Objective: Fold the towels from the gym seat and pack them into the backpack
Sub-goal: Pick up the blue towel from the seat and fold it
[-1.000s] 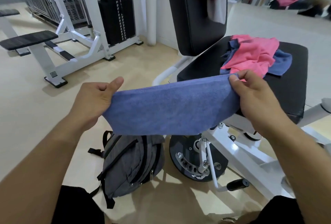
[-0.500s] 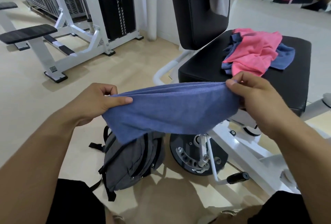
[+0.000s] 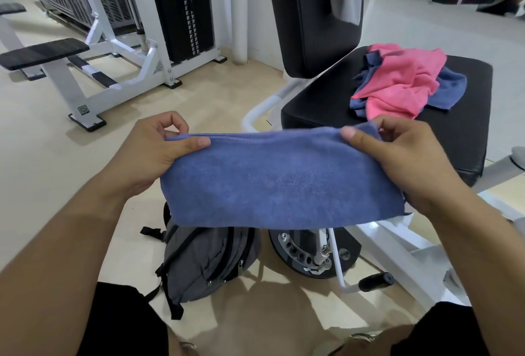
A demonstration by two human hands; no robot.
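A blue towel (image 3: 281, 182) hangs doubled over between my hands, stretched flat in front of me. My left hand (image 3: 153, 153) pinches its left top corner, thumb on top. My right hand (image 3: 397, 159) pinches the right top corner the same way. Below the towel a grey backpack (image 3: 204, 264) stands on the floor, its top hidden by the cloth. On the black gym seat (image 3: 321, 108) lies a crumpled pink towel (image 3: 403, 82) over another blue towel (image 3: 449, 88).
The seat's black backrest (image 3: 309, 11) rises behind, with pink and grey cloth draped over it. A round machine base (image 3: 309, 253) and white frame bars stand right of the backpack. A weight stack machine (image 3: 181, 11) and a bench (image 3: 42, 52) stand far left.
The towel's upper edge has come level and taut between my hands, and it now hangs as a neat folded band. Both hands have shifted their pinch to the top corners.
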